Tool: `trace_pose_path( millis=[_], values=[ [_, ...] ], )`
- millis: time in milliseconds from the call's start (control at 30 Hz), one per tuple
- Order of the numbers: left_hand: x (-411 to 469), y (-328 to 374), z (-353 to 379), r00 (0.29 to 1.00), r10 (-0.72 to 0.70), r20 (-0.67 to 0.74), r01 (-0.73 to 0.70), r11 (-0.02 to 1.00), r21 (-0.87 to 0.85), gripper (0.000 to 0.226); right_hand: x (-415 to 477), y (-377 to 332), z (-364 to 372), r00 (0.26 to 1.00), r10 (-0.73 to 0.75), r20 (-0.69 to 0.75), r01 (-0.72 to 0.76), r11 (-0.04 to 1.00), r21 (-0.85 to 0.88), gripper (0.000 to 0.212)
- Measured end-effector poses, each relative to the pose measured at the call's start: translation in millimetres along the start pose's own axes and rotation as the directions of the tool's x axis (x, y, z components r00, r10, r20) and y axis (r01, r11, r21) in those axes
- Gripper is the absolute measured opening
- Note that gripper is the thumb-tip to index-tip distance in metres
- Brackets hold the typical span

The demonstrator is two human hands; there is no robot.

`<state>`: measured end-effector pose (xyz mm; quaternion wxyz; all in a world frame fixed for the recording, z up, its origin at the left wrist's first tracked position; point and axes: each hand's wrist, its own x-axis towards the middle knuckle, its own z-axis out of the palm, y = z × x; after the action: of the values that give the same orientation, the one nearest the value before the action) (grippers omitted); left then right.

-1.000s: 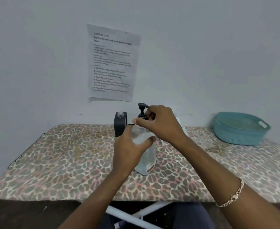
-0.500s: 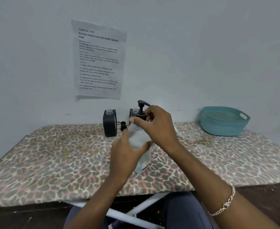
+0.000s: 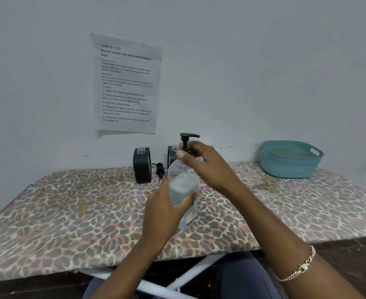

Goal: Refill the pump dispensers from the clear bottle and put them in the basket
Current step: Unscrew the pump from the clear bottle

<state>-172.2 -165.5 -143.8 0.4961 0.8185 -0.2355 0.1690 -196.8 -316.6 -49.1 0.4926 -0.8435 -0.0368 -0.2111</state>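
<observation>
A clear bottle [image 3: 183,186] with a black pump top [image 3: 187,139] stands on the leopard-print table [image 3: 70,212]. My left hand [image 3: 167,208] grips the bottle's body. My right hand [image 3: 203,167] pinches the collar under the pump head. Behind them against the wall stand two black dispensers with open clear necks, one at the left [image 3: 142,166], the other [image 3: 173,155] mostly hidden by my right hand. A loose black pump [image 3: 160,169] lies between them. The teal basket [image 3: 290,158] sits at the table's back right, with nothing visible in it.
A printed sheet [image 3: 127,83] is taped to the grey wall above the dispensers. The table's front edge runs just above my lap, with white frame bars [image 3: 188,277] below it.
The camera view has shifted a little, so everything sits slightly differently in frame. Both hands stay on the bottle and pump collar; no clear movement of the pump.
</observation>
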Motion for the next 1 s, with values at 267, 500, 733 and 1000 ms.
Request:
trace_pose_path(
  millis=[267,500,733,1000],
  values=[
    [0.3,-2.2,-0.5,1.0,0.013,-0.004,-0.012,1.0,0.021,0.056,-4.1,-4.5,9.1,0.992,-0.024,-0.126,0.028,0.999,0.024,0.025],
    [-0.7,-2.4,-0.3,1.0,0.015,-0.006,-0.015,1.0,-0.001,0.051,-10.2,-5.2,11.5,0.994,-0.02,-0.105,0.026,0.998,0.059,0.044],
    [1.2,-6.2,4.0,0.999,0.051,-0.018,-0.05,0.997,0.052,0.059,-8.4,5.0,7.0,0.985,-0.074,-0.155,0.082,0.996,0.046,0.024],
    [3.1,-7.7,3.6,0.998,0.058,-0.019,-0.058,0.998,0.036,0.068,-8.2,1.4,-2.3,0.997,-0.042,-0.066,0.045,0.998,0.054,0.051]
  ],
)
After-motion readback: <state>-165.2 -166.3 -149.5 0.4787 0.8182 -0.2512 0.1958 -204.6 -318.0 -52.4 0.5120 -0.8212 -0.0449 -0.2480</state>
